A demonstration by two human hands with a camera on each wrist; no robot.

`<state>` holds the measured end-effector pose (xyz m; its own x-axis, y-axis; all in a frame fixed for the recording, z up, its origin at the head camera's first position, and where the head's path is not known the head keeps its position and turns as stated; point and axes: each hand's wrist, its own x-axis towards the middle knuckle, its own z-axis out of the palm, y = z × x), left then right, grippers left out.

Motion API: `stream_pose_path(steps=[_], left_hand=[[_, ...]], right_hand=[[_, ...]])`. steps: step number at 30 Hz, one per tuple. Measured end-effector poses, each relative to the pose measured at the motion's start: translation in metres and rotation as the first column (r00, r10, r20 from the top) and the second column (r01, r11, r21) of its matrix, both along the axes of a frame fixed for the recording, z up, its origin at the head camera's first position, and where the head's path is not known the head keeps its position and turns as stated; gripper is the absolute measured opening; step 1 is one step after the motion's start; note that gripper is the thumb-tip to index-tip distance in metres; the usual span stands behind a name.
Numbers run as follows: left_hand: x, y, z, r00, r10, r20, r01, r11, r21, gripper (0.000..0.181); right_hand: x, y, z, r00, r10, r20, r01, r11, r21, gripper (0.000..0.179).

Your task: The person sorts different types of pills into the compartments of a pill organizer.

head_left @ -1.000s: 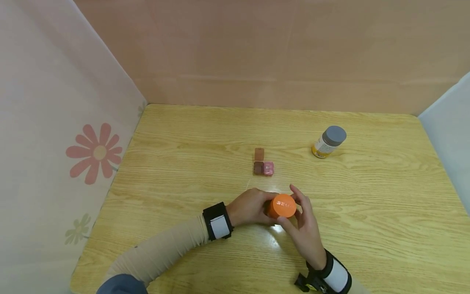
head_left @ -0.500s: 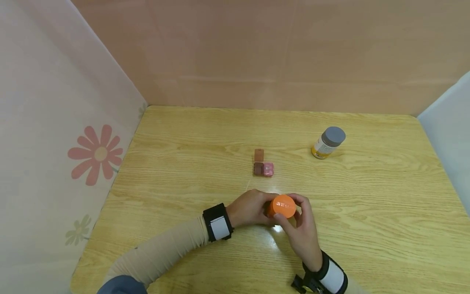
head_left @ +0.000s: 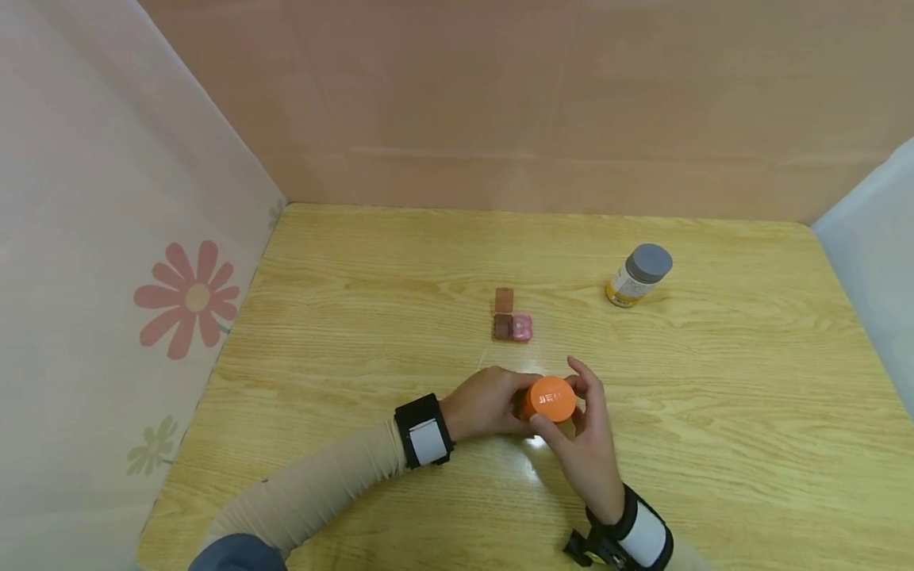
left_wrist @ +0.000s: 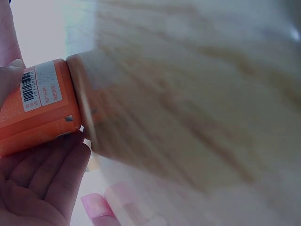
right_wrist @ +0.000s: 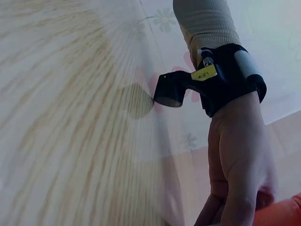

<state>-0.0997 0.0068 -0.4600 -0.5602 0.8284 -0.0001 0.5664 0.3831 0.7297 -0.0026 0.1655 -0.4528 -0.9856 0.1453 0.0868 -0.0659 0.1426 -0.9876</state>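
Observation:
My left hand (head_left: 485, 402) grips an orange bottle (left_wrist: 47, 106) at its left side, near the front middle of the table. In the left wrist view the bottle bears a white barcode label, and its base is at or close to the tabletop. Around the orange lid (head_left: 553, 399) are the thumb and fingers of my right hand (head_left: 589, 448). The right thumb touches the lid's near edge; the index finger sticks out past its far side. In the right wrist view, the left hand (right_wrist: 242, 155) is beside a strip of the orange bottle (right_wrist: 282, 214).
Beyond the hands lie three small blocks: a brown one (head_left: 504, 300), a dark brown one (head_left: 503, 327) and a pink one (head_left: 523, 327). A grey-capped bottle (head_left: 639, 275) stands at back right. Cloth walls border the wooden table (head_left: 371, 277).
My right fingers closed in around the lid, then the index finger lifted off outward again. The right thumb has shifted slightly left along the lid. My left hand and the bottle stay in place.

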Motion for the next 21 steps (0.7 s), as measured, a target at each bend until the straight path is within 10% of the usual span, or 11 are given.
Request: stream_pose_path(steps=[21], left_hand=[[0.000, 0.001, 0.001, 1.000, 0.004, -0.001, -0.004, 1.000, 0.007, 0.046]], right_hand=[[0.000, 0.004, 0.003, 0.994, 0.086, -0.068, -0.086, 0.996, -0.010, 0.046]])
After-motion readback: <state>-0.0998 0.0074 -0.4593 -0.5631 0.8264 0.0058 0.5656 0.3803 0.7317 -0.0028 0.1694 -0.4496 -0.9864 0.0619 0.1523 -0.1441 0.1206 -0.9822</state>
